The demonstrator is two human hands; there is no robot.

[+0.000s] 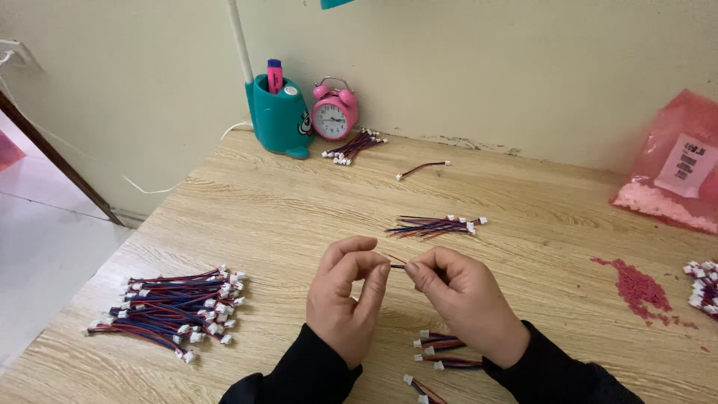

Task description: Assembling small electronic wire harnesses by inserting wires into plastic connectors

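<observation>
Both hands meet over the middle of the desk [299, 217]: the left hand [345, 298] and the right hand [464, 299] each pinch an end of a short red-and-blue wire [397, 263] between thumb and fingers. A big pile of wire leads with white connectors [176, 307] lies well to the left, a small bundle [434, 226] just beyond the hands.

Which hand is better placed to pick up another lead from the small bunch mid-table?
Probably the right hand: the bunch of wire leads lies just beyond it, while the left hand sits farther over.

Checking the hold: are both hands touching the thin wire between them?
Touching. The head view shows the left hand and right hand each pinching an end of the wire with their fingertips.
</observation>
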